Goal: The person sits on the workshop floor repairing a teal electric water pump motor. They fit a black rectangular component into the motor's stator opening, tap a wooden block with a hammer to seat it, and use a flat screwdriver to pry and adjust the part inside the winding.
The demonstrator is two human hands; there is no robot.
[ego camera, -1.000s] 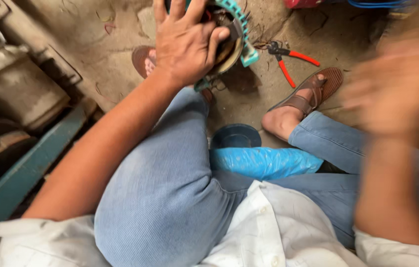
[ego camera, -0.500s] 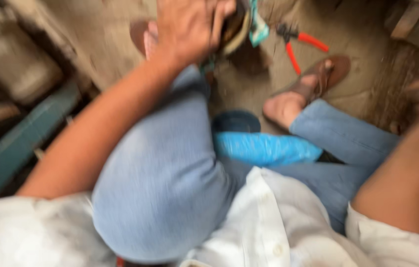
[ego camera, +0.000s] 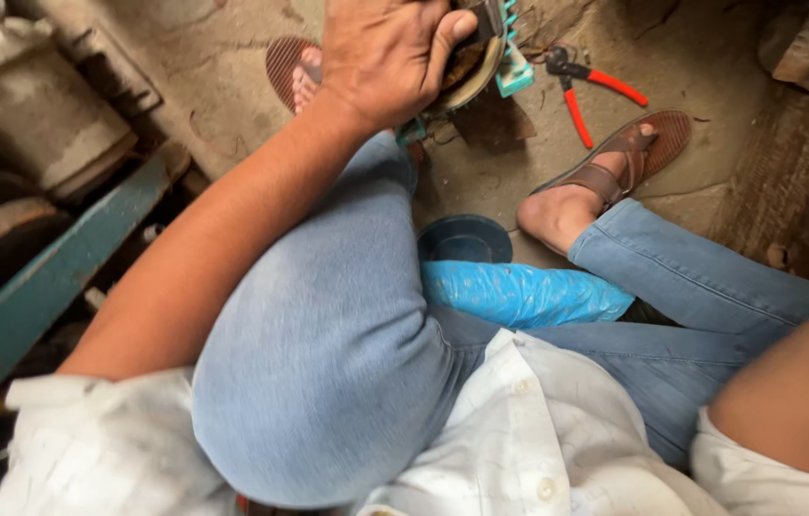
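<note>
Head view: left hand (ego camera: 380,57) closed over round metal part (ego camera: 471,67) with teal trim; red-handled pliers (ego camera: 591,86) just beside on dirt floor (ego camera: 701,57); right hand out of frame.

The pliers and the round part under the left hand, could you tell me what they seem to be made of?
Pliers: dark metal jaws, with glossy red grips that look plastic-coated. Round part: seemingly dull, worn metal at its curved rim, with a teal, toothed, plastic-looking piece; the left hand hides most of it.
</note>
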